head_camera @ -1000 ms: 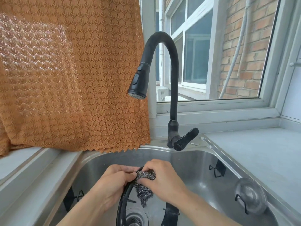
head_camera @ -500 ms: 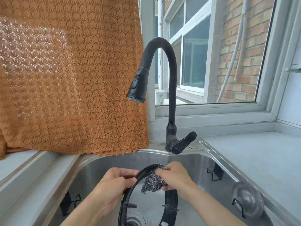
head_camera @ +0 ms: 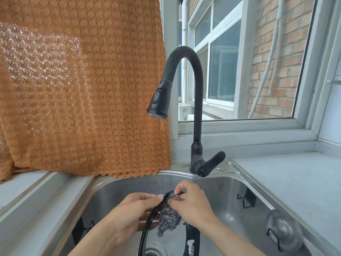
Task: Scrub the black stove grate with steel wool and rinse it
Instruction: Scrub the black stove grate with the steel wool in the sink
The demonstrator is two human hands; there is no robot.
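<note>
The black stove grate (head_camera: 191, 239), a round ring, stands upright on edge inside the steel sink (head_camera: 245, 180). My left hand (head_camera: 129, 213) grips the ring's upper left rim. My right hand (head_camera: 193, 202) pinches a grey wad of steel wool (head_camera: 168, 218) against the top of the ring. The wool hangs down over the rim. The grate's top arc is hidden behind the wool and my fingers.
A black arched faucet (head_camera: 197, 111) rises behind the sink, spray head (head_camera: 159, 100) above my hands, no water running, lever (head_camera: 210, 164) at its base. An orange knit curtain (head_camera: 83, 85) hangs at left. Black hooks (head_camera: 246, 199) and a suction holder (head_camera: 284, 230) line the sink's right wall. Grey counter (head_camera: 295, 182) lies right.
My right hand slid the steel wool along the top of the ring, right and then back left. The wool now hangs lower over the rim. My left hand kept its grip.
</note>
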